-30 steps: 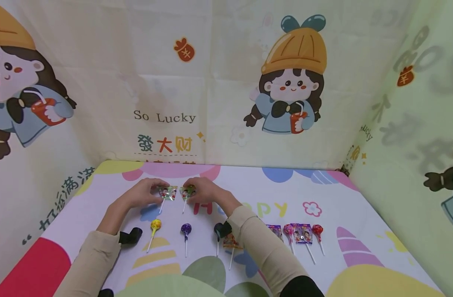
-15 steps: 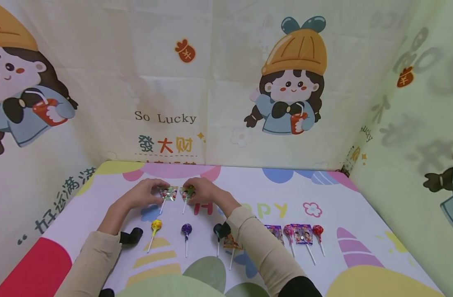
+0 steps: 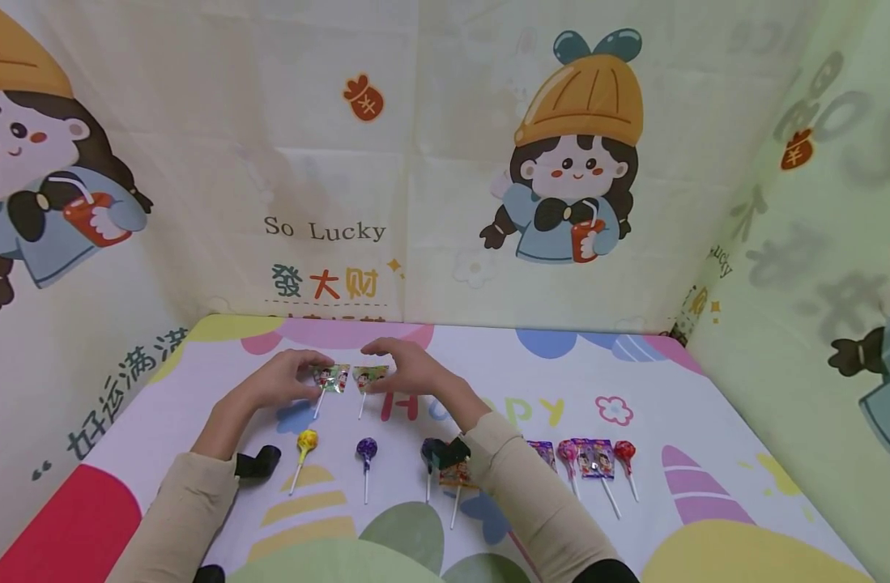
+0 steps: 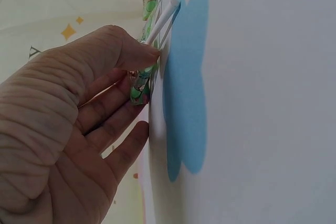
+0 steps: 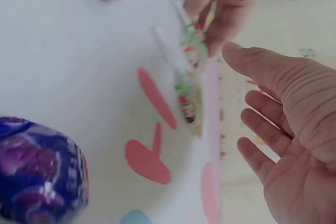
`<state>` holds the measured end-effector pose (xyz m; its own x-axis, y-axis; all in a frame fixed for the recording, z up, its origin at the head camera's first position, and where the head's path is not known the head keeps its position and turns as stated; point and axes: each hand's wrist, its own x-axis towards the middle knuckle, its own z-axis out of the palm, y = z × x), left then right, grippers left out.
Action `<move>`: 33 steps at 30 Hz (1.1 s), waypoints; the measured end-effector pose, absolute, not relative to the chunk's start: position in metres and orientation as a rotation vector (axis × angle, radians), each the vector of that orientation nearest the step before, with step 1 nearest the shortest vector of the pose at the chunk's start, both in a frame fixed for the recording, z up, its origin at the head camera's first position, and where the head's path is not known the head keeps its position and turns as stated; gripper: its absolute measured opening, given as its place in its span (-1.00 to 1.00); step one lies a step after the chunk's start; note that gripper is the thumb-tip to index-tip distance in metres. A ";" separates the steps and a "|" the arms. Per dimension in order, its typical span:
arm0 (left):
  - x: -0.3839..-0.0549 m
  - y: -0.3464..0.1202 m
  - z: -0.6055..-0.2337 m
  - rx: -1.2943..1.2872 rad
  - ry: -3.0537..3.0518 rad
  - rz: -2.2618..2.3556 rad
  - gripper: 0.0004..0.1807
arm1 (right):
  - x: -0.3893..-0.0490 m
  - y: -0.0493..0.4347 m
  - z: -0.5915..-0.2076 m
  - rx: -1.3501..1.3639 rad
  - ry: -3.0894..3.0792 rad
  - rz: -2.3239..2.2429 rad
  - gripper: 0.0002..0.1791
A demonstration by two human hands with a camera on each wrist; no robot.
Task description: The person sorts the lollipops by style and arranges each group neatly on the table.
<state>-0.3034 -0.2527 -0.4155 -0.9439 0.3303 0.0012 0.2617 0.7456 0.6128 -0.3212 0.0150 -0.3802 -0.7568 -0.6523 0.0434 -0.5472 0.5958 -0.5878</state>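
Note:
At the back left of the table, two flat lollipops in green printed wrappers lie side by side in the head view. My left hand [image 3: 277, 380] pinches the left green lollipop [image 3: 334, 379] at its wrapper's left edge; the left wrist view shows the thumb on the wrapper [image 4: 140, 92] near the white stick [image 4: 161, 23]. Just right of the other green lollipop [image 3: 369, 375], my right hand [image 3: 415, 376] is spread with thumb and fingers apart. In the right wrist view nothing lies in the right hand [image 5: 294, 108], and that lollipop [image 5: 188, 106] is blurred beside it.
Nearer me stand out a yellow lollipop [image 3: 307, 441], a purple one [image 3: 366, 449] and an orange-wrapped one [image 3: 455, 472]. To the right are a pink lollipop [image 3: 567, 452], a purple-wrapped flat one [image 3: 596, 459] and a red one [image 3: 623, 451]. The right sleeve [image 3: 532, 486] partly covers the row.
My right hand has let go of the right green lollipop, its fingers spreading and moving slightly right and up. The left hand and both green lollipops stay in place.

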 end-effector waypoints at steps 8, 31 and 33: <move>-0.305 -0.255 -0.416 0.483 2.843 0.952 -0.42 | -0.305 0.038 -0.366 -1.121 2.601 -1.073 -0.33; -0.304 -0.252 -0.417 0.502 2.838 0.966 -0.42 | -0.247 0.079 -0.342 -1.251 2.581 -1.113 -0.31; -0.304 -0.252 -0.417 0.494 2.834 0.970 -0.42 | -0.243 0.082 -0.341 -1.265 2.582 -1.105 -0.31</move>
